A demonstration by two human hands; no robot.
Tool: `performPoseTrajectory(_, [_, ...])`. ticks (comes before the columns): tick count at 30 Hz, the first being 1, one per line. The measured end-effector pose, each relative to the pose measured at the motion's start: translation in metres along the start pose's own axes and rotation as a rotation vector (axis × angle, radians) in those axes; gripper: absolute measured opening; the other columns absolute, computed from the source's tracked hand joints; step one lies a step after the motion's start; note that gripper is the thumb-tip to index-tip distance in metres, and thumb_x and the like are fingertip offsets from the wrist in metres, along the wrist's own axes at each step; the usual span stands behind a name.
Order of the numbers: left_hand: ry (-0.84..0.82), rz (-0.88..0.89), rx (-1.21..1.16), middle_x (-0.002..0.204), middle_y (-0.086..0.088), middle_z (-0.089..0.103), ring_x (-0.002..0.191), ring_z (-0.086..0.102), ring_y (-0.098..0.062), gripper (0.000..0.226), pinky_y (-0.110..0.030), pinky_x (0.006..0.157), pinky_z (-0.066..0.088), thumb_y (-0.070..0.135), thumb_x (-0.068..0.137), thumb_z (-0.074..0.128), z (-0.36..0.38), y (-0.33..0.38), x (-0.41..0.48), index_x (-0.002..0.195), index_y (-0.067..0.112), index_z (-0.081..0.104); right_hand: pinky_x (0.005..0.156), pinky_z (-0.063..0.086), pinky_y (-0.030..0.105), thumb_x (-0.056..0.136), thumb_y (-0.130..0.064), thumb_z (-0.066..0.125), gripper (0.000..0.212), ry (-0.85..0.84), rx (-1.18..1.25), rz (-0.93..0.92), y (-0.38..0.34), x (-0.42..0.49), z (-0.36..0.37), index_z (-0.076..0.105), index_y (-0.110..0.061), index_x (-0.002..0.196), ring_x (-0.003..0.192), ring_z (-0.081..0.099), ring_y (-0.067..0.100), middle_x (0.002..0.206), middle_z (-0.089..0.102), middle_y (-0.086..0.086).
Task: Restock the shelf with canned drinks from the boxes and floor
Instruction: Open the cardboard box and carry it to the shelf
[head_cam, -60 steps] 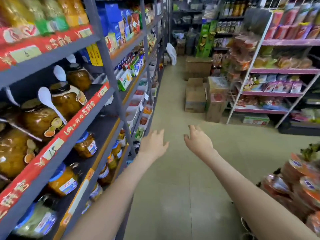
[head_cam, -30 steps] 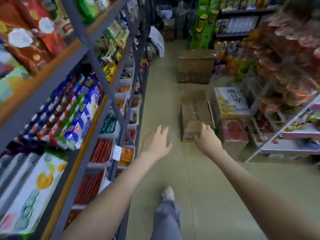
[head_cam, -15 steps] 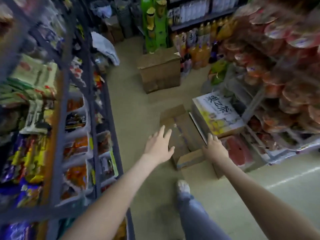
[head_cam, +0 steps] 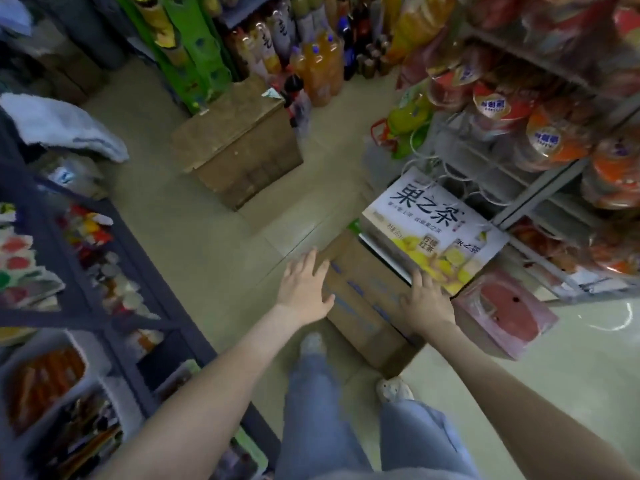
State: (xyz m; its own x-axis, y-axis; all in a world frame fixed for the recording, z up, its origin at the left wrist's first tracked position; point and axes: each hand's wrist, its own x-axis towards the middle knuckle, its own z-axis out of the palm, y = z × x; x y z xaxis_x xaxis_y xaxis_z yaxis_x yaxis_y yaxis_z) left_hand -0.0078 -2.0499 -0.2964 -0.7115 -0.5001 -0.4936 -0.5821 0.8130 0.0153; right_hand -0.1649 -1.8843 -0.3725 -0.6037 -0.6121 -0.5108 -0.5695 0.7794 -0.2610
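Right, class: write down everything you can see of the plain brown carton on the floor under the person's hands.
The plain brown carton looks like closed cardboard with faint blue marks along its top. It lies on the floor at a slant, beside a white printed box and a pink box. The left hand spreads over its left edge, the right hand over its right side; contact is unclear.

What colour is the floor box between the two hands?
Brown cardboard box with blue markings; the head view shows it.
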Motion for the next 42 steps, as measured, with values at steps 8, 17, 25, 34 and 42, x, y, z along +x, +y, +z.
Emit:
performPoseTrajectory(8, [-0.15, 0.297, 0.127, 0.16, -0.01, -0.007, 0.146, 0.003, -0.026, 0.079, -0.043, 0.119, 0.005, 0.054, 0.09, 0.045, 0.024, -0.081, 0.155, 0.152, 0.022, 0.009, 0.108, 0.026, 0.042, 0.096, -0.041, 0.045, 0.07, -0.019, 0.133, 0.487, -0.017, 0.057, 0.074, 0.013, -0.012, 0.15, 0.14, 0.024, 0.029, 0.156, 0.016, 0.009])
performPoseTrajectory(17, [-0.302, 0.194, 0.098, 0.158, -0.009, -0.016, 0.147, -0.004, -0.025, 0.107, -0.042, 0.118, 0.0, 0.067, 0.083, 0.05, 0.142, -0.105, 0.271, 0.148, 0.02, -0.021, 0.105, 0.025, 0.051, 0.085, -0.038, 0.062, 0.081, 0.045, 0.274, 0.882, 0.001, 0.087, 0.179, 0.018, -0.019, 0.151, 0.141, 0.019, 0.035, 0.156, 0.015, 0.016])
performPoseTrajectory(25, [-0.245, 0.08, -0.185, 0.158, -0.006, -0.018, 0.146, -0.007, -0.028, 0.121, -0.05, 0.117, 0.013, 0.066, 0.075, 0.061, 0.25, -0.079, 0.311, 0.145, 0.021, -0.027, 0.114, 0.013, 0.045, 0.088, -0.03, 0.059, 0.089, 0.127, 0.468, 1.078, 0.038, 0.111, 0.266, -0.003, -0.021, 0.152, 0.144, 0.007, 0.034, 0.158, 0.002, 0.017])
performPoseTrajectory(34, [-0.203, 0.196, -0.358, 0.158, -0.005, 0.013, 0.14, 0.027, -0.025, 0.101, -0.035, 0.106, 0.038, 0.048, 0.085, 0.06, 0.304, -0.054, 0.299, 0.15, 0.019, -0.012, 0.097, 0.039, 0.051, 0.08, -0.02, 0.048, 0.069, 0.379, 0.444, 0.782, 0.037, 0.128, 0.325, 0.028, -0.003, 0.144, 0.115, 0.038, 0.033, 0.14, 0.043, 0.02])
performPoseTrajectory(42, [-0.308, 0.402, -0.231, 0.158, 0.0, 0.019, 0.141, 0.026, -0.02, 0.053, -0.03, 0.11, 0.027, 0.032, 0.102, 0.031, 0.364, -0.05, 0.321, 0.151, 0.017, 0.019, 0.084, 0.045, 0.03, 0.096, -0.006, 0.048, 0.061, 0.514, 1.044, 0.899, 0.048, 0.156, 0.346, 0.016, -0.022, 0.145, 0.106, 0.053, 0.017, 0.141, 0.038, 0.006])
